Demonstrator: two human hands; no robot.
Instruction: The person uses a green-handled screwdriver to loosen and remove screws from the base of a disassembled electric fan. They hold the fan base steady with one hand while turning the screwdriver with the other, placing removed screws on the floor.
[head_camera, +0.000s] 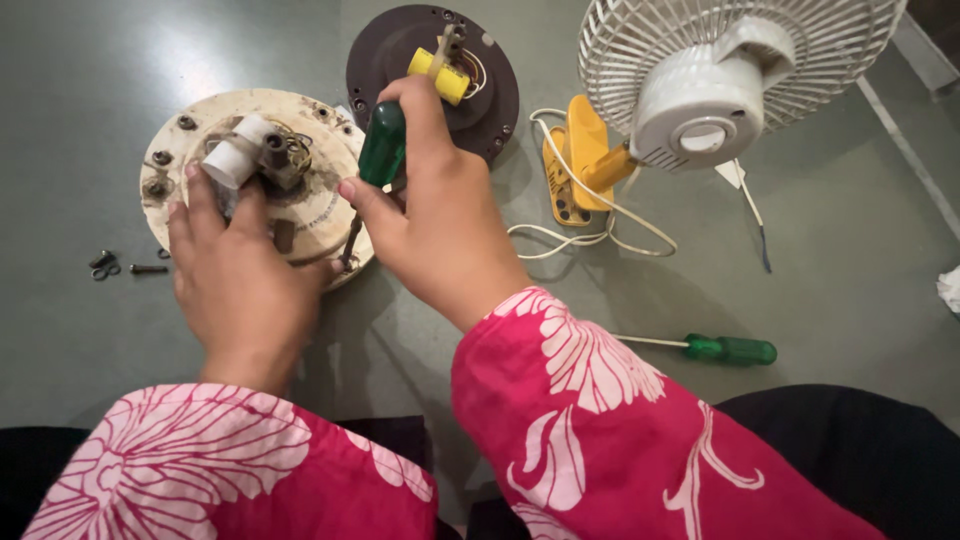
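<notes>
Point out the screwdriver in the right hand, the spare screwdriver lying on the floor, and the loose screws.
held screwdriver (382, 146), head view, on its green handle.
spare screwdriver (732, 350), head view, on its green handle.
loose screws (105, 265), head view, on the small cluster left of the cream disc.

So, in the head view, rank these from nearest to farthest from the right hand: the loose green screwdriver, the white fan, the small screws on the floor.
From the right hand:
1. White fan, up to its right.
2. Loose green screwdriver, lower right on the floor; too close to the screws to rank firmly.
3. Small screws, far left, beyond the left hand.
</notes>
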